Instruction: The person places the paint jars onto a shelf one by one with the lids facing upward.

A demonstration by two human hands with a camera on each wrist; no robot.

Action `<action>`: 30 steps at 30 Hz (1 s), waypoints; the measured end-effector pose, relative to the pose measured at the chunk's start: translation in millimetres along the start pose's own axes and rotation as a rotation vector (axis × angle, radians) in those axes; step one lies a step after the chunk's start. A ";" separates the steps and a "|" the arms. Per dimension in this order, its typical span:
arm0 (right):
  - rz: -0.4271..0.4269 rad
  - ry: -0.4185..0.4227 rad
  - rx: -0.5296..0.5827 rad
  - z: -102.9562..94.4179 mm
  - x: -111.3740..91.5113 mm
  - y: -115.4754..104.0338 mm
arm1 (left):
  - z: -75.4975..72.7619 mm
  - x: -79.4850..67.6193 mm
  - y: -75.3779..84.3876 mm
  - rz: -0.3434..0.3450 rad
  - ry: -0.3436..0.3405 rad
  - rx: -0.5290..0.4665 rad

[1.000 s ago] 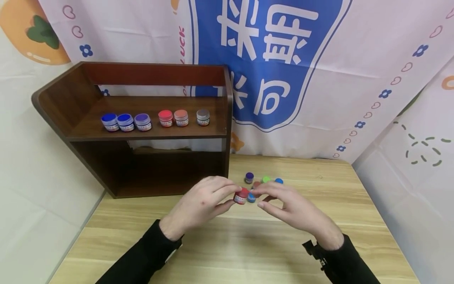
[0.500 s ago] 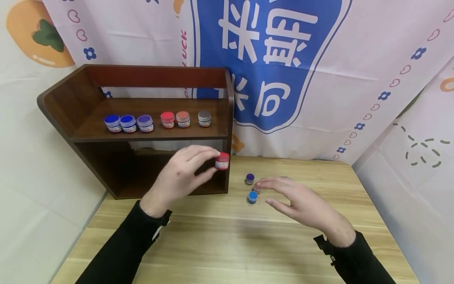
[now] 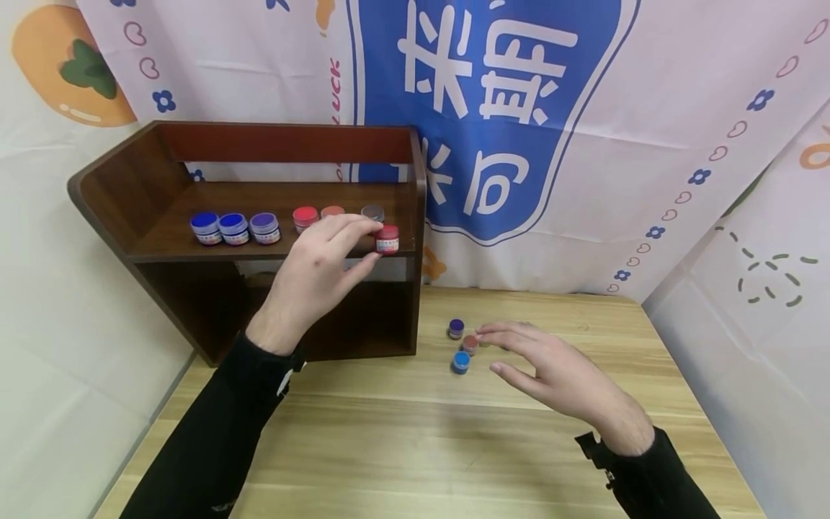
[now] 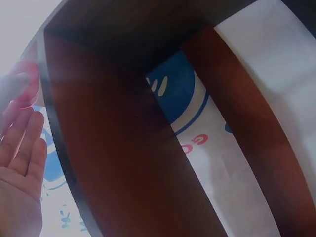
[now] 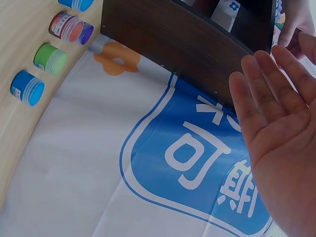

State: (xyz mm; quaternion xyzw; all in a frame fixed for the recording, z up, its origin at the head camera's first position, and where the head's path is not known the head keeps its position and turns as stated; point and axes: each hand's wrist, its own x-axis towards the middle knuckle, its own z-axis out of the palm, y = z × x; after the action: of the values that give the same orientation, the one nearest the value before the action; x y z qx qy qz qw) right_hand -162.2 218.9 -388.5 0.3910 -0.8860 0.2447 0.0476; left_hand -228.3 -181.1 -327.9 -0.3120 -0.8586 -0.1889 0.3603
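My left hand (image 3: pixel 318 270) pinches a small red-lidded paint jar (image 3: pixel 387 240) between thumb and fingers, at the front edge of the upper shelf board near its right end. In the left wrist view the jar (image 4: pixel 30 84) is only partly seen and washed out by light. Behind that hand a grey-lidded jar (image 3: pixel 372 212) and an orange-lidded jar (image 3: pixel 333 211) are partly covered. My right hand (image 3: pixel 558 375) hovers over the table with fingers extended, holding nothing. Left of its fingertips stand a purple-lidded jar (image 3: pixel 456 329), a brownish-red jar (image 3: pixel 470 345) and a blue-lidded jar (image 3: pixel 460 362).
The brown wooden shelf (image 3: pixel 420 303) stands on the left of the table (image 3: pixel 402 447). Another red-lidded jar (image 3: pixel 305 218) and several blue and purple ones (image 3: pixel 234 228) line its upper board. A green jar (image 5: pixel 50 59) and a second blue jar (image 5: pixel 27 88) show near the printed cloth.
My left hand has lifted the red-lidded jar from the table group up and leftward to the upper shelf board. The right hand has drawn back slightly to the right.
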 end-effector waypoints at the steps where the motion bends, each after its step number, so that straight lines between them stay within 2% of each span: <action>1: -0.002 0.002 0.002 0.4 -0.2 0.4 | 0.3 0.9 -0.9 -0.006 -0.008 0.001; 7: -0.018 0.000 0.008 2.7 -0.9 3.1 | 2.5 3.0 -5.3 -0.016 -0.034 0.008; 20: -0.046 0.008 0.017 5.2 -1.3 5.6 | 8.7 9.9 -4.7 0.034 -0.029 0.053; 30: -0.042 0.000 0.031 7.9 -2.2 7.5 | 14.3 15.5 -2.4 0.034 -0.020 0.187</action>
State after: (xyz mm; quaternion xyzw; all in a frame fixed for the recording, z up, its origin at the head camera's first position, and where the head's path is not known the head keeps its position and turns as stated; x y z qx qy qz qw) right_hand -165.1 221.0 -399.0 0.4103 -0.8736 0.2574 0.0464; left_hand -245.5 -168.8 -326.3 -0.2935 -0.8706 -0.0984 0.3824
